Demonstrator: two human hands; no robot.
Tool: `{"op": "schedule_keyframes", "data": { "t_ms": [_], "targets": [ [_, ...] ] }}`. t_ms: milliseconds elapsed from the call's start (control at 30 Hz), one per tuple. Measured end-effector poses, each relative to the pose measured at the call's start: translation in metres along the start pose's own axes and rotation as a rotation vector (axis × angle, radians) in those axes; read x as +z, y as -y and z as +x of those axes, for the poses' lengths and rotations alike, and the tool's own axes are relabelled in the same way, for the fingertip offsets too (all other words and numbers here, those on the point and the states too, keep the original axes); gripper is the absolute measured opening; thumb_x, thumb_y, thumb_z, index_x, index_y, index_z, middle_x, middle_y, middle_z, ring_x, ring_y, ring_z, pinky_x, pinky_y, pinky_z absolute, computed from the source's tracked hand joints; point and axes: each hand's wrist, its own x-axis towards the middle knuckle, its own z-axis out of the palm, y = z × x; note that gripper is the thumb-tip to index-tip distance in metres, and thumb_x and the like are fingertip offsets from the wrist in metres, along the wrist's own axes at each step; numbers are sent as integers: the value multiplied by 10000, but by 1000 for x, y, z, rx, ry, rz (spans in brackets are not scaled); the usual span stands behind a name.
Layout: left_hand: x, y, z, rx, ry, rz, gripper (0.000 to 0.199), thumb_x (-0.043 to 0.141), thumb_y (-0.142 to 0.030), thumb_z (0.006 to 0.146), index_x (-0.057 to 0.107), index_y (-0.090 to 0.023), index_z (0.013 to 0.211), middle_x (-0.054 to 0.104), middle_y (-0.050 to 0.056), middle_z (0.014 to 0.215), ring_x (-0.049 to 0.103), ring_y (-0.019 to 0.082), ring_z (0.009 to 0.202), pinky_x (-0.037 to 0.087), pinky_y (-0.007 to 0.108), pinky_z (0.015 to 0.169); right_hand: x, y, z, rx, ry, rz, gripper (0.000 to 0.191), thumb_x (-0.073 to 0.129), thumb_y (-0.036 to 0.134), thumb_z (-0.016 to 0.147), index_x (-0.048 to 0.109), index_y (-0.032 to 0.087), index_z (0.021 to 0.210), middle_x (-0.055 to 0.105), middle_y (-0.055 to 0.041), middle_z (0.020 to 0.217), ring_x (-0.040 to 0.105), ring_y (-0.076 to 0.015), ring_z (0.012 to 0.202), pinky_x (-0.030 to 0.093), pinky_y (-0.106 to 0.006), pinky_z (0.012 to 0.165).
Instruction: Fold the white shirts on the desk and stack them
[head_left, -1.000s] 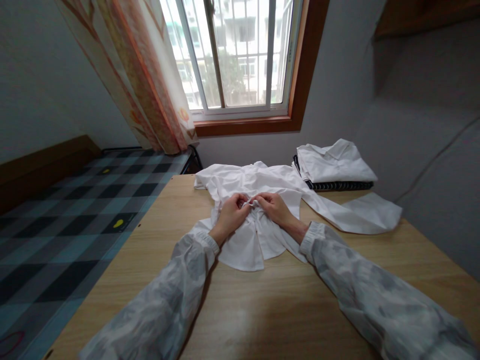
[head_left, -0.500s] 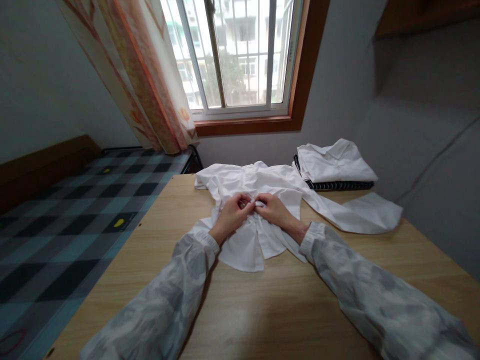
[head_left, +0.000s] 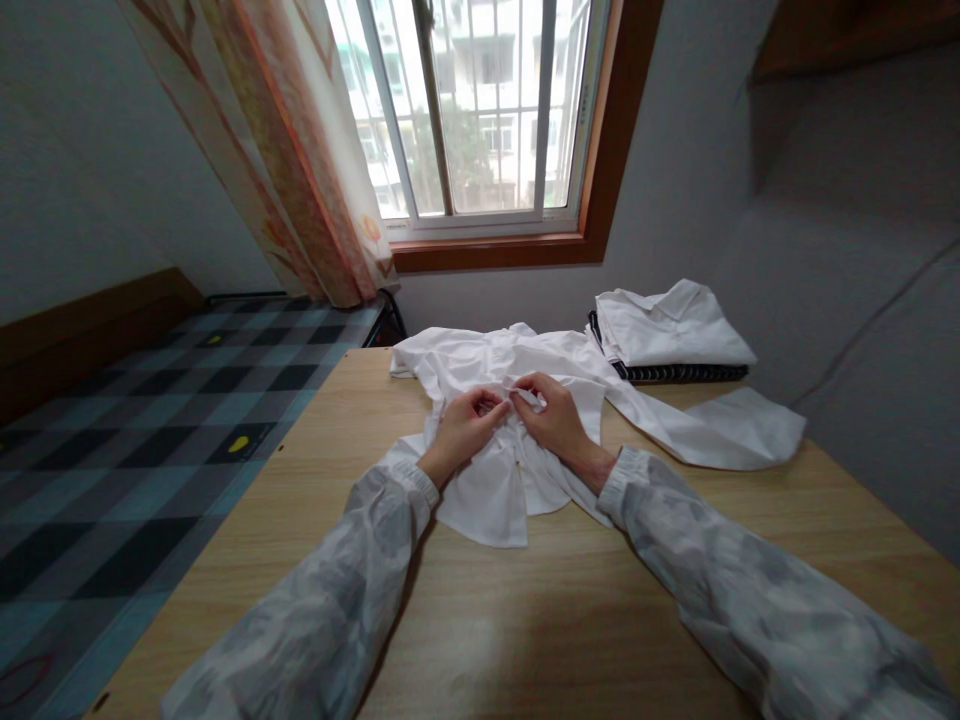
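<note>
A white shirt point(head_left: 487, 355) lies spread on the wooden table point(head_left: 480, 620), its hem toward me and one sleeve stretched out to the right. Near the middle of its front, my left hand point(head_left: 466, 428) pinches the shirt's cloth between thumb and fingers. Close beside it, my right hand point(head_left: 551, 418) grips a fold of the same front edge, fingers bent. The fingertips of both hands nearly meet. Whether a button sits between them is too small to make out. Below the hands the two front panels hang apart at the hem.
At the table's back right sits a stack of folded clothes, a white shirt point(head_left: 671, 325) over a dark striped garment point(head_left: 679, 372). A bed with a checked sheet point(head_left: 172, 420) adjoins the left side. Behind are a curtain point(head_left: 300, 170) and a barred window point(head_left: 480, 120).
My right hand has risen slightly and its fingers have bent and lifted more at the shirt's front. My left hand has stayed almost in place.
</note>
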Motion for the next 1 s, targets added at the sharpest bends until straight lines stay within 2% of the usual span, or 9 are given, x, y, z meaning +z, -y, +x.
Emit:
{"op": "schedule_keyframes", "data": {
  "t_ms": [100,200,333,467,567,800,1000],
  "targets": [
    [-2,-2,1,-42,27,-103,394,863,-554,861,765,-176,916,749,30,782,632,152,645,480,266,616,-1,1,-1,-75,116,-64,71,699,227,930,744,243,983,768,-63,962,684,-264,924,508,-388,890],
    [-3,-4,2,-66,40,-155,390,880,-538,836,756,-174,899,704,6,714,598,134,590,455,251,570,-3,1,-1,-104,154,-24,132,648,266,991,771,235,1027,783,-70,990,702,-268,967,506,-393,912],
    [-3,-5,2,-89,24,-156,364,883,-505,817,756,-170,877,688,2,686,598,130,574,460,246,556,-3,-1,1,-8,134,61,268,546,282,1067,779,233,944,810,-55,948,712,-238,873,505,-371,854],
    [-1,-4,4,-106,-8,-206,379,890,-516,791,757,-169,867,695,9,701,605,132,578,483,248,551,2,-4,1,50,139,34,59,707,261,960,742,235,919,769,-17,834,683,-209,771,488,-332,766],
    [-1,-3,5,-100,-9,-241,401,896,-536,780,758,-165,843,688,12,694,594,127,577,485,246,546,4,-5,0,69,161,61,52,753,271,934,717,234,942,763,-12,839,693,-201,771,505,-315,758],
    [-3,-4,5,-74,15,-229,394,879,-541,825,774,-163,860,696,16,719,594,129,598,492,253,570,4,-6,0,110,193,73,127,730,348,997,772,237,953,818,-35,913,730,-217,821,534,-335,807],
    [-5,-11,-2,-40,46,-104,428,888,-578,850,806,-171,954,799,63,862,693,159,673,545,265,624,3,-11,0,151,178,78,173,704,357,999,778,233,902,820,-30,878,718,-217,797,515,-335,780]
  ]
}}
